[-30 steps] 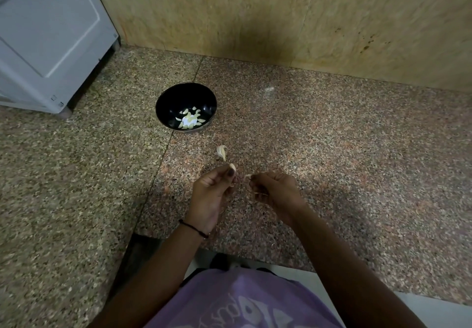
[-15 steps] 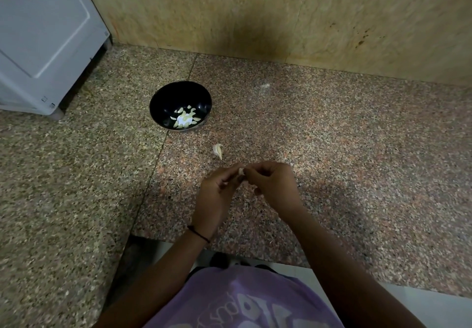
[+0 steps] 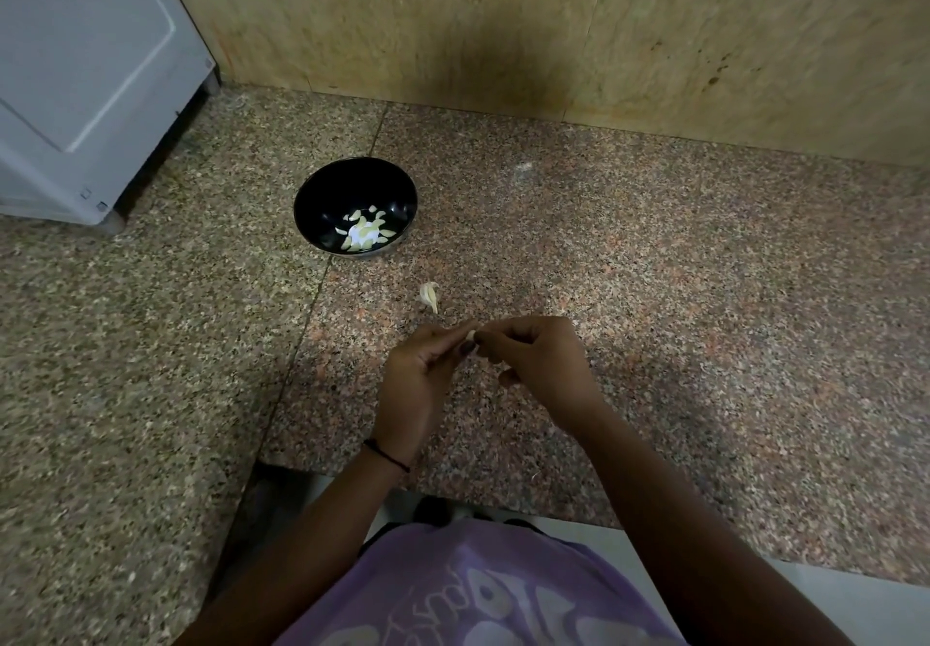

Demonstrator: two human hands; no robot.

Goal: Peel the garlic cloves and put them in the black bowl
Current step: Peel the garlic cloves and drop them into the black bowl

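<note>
A black bowl (image 3: 322, 192) sits on the speckled stone counter with several peeled garlic cloves (image 3: 365, 232) at its bottom. A single pale clove (image 3: 431, 295) lies on the counter between the bowl and my hands. My left hand (image 3: 420, 388) and my right hand (image 3: 541, 358) meet fingertip to fingertip just below that clove. Both pinch one small garlic clove (image 3: 471, 335), of which only a white sliver shows between the fingers.
A grey-white cabinet (image 3: 90, 71) stands at the back left, close to the bowl. A tan stone wall (image 3: 553, 31) closes the counter behind. The counter's front edge (image 3: 453, 492) runs just above my purple shirt.
My hands, apart a second ago, have come together on the clove. The view has shifted slightly; the bowl and loose clove stay where they were.
</note>
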